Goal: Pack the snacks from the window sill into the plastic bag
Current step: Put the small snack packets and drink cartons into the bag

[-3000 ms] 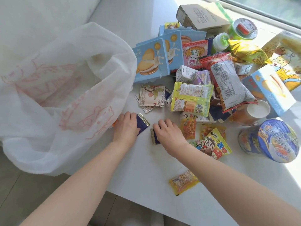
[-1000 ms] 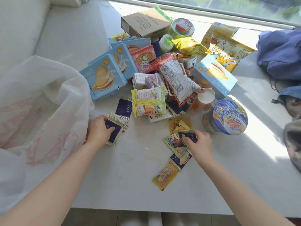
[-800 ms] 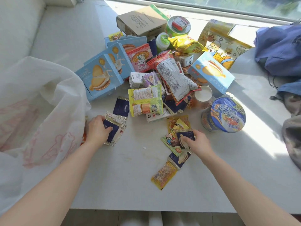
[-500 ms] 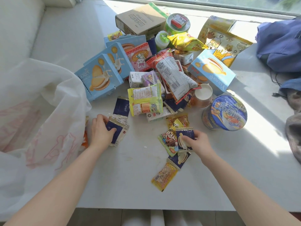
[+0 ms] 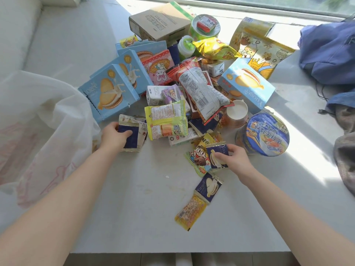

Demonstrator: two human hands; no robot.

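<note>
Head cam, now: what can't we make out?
All head view.
- plastic bag: cut by left edge; contents hidden by its folds.
- packets in the left hand: count hidden by hand.
- navy packet in the right hand: partly covered by it.
- snack pile: lower layers buried.
- blue cloth: cut by right edge.

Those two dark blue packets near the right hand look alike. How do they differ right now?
The held navy packet is pinched by the right hand; the loose navy packet lies untouched on the sill. The held one overlaps a cartoon-face packet; the loose one meets a yellow packet at its lower end. The loose one lies nearer the sill's edge. Both show a cream biscuit picture.
</note>
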